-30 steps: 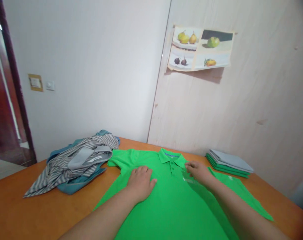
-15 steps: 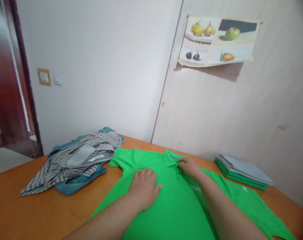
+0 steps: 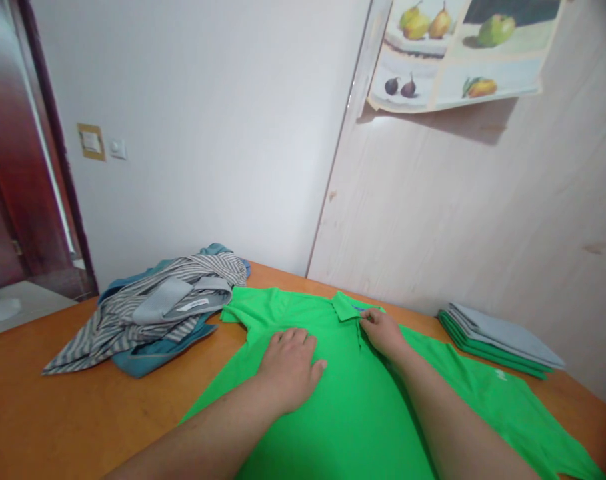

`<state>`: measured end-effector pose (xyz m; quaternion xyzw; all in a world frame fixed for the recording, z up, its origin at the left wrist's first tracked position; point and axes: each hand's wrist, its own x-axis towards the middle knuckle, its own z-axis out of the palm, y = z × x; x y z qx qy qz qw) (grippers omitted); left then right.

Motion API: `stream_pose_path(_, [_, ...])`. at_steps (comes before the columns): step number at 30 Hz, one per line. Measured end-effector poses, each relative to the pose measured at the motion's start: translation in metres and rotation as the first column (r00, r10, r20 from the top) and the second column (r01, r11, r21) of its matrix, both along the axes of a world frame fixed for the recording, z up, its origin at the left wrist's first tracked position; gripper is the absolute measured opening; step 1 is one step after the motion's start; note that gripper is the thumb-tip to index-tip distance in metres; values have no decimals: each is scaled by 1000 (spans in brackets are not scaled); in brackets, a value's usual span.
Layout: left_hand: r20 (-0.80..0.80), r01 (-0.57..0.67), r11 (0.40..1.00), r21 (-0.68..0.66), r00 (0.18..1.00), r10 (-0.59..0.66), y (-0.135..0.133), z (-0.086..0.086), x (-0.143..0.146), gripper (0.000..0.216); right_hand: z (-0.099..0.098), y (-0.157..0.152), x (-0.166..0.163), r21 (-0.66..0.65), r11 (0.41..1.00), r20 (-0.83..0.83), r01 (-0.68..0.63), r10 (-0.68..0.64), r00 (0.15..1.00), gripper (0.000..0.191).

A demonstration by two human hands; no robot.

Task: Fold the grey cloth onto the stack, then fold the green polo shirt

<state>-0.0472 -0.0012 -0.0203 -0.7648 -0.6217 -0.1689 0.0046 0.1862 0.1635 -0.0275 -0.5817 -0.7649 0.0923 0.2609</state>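
My right hand (image 3: 384, 335) has its fingers clamped at the collar (image 3: 345, 309) of the bright-green, short-sleeved fabric polo shirt (image 3: 353, 410). My left hand (image 3: 289, 368) lies palm-down on its chest, fingers slightly apart, thumb outstretched. Both forearms slant inward. The shirt lies on the orange-brown bench (image 3: 83, 413).

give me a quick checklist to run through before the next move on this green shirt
1. Green shirt spread on the table, front up: ok.
2. Left hand resting palm down on the shirt's chest: ok.
3. Right hand at the collar: ok; whether its fingers grip the cloth: cannot tell.
4. Collar lying flat all round: cannot tell, the right hand hides part of it.
5. Folded stack neat, beyond the shirt: ok.
6. Shirt's hem straight: cannot tell, it runs out of the picture.
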Motion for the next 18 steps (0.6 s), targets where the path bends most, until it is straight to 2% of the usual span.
stream_pose_path(9, [-29, 7, 999, 54, 1000, -6, -1, -1, 0, 44, -6, -4, -5, 62, 996, 12, 69, -70, 997, 11])
stream_pose_path(13, [-28, 9, 998, 59, 1000, -8, -1, -2, -1, 43, -6, -6, -7, 73, 996, 10, 55, -56, 998, 3])
stream_pose_path(18, [-30, 10, 998, 59, 1000, -8, 0, -3, -1, 44, 2, -4, 1, 73, 995, -61, 65, -60, 996, 13])
